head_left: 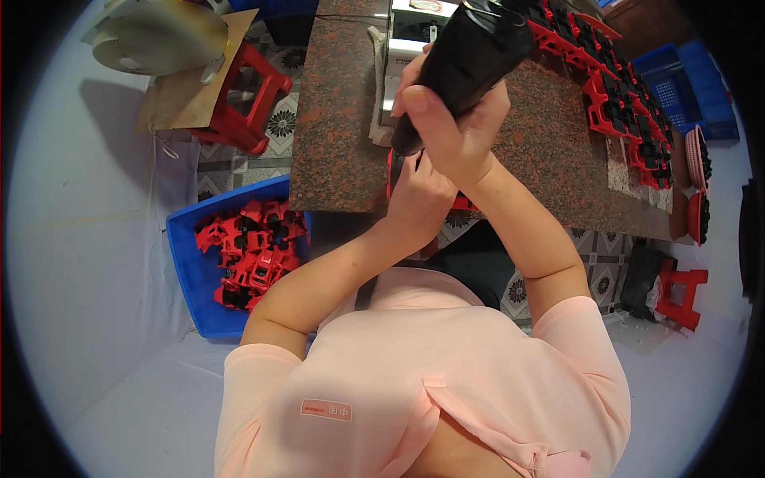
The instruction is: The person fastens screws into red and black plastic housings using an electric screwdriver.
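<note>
My right hand (458, 142) is wrapped round a thick black handheld power screwdriver (476, 60), its narrow end tilted down to the left. Just below, my left hand (422, 195) is at the near edge of the stone table. Its fingers are closed by a red plastic toy part (464, 205), which peeks out on both sides of the hand. My right hand and the screwdriver cover most of the left fingertips, and the point where the tool meets the part is hidden.
A blue bin (185, 275) of red toy vehicles stands left of the speckled table (335, 119). Red-and-black toy chassis (613, 103) stand in rows at right. Behind my hands is a white machine (398, 60). A red stool (251, 95), a fan (159, 40) and blue crates (701, 88) surround the table.
</note>
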